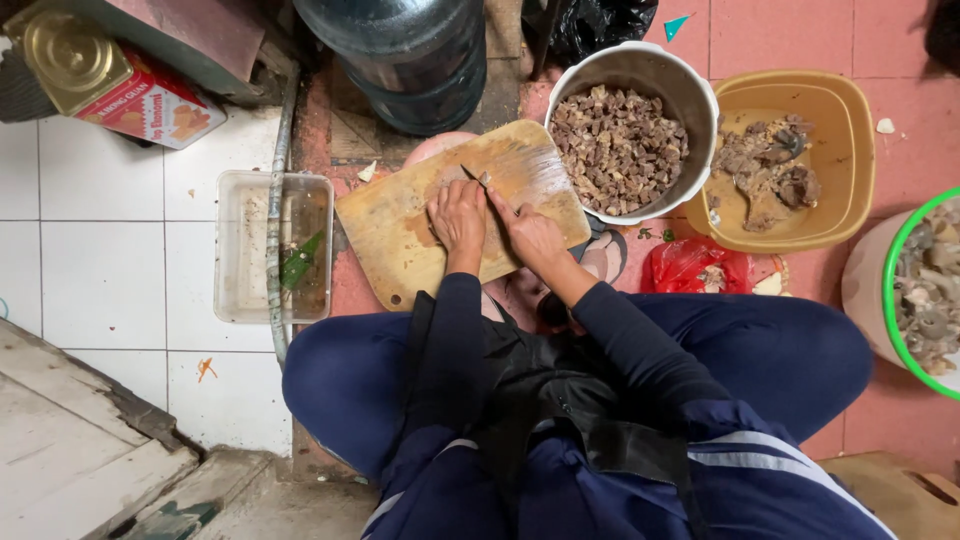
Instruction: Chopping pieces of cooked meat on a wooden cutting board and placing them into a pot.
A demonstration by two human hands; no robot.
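The knife (478,183) is lying with its long axis slanting, tip pointing up-left across the wooden cutting board (400,235). The right hand (530,235) is gripping its handle with fingers closed. The left hand (457,215) is pressing curled fingers onto a meat piece (447,184) beside the blade. The board is sitting on the tiled floor (100,270), near a metal pot (690,95) of diced meat.

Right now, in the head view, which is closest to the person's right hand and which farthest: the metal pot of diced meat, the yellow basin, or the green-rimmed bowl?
1. Metal pot of diced meat, just beyond the right hand.
2. Yellow basin, farther right.
3. Green-rimmed bowl, at the far right edge.
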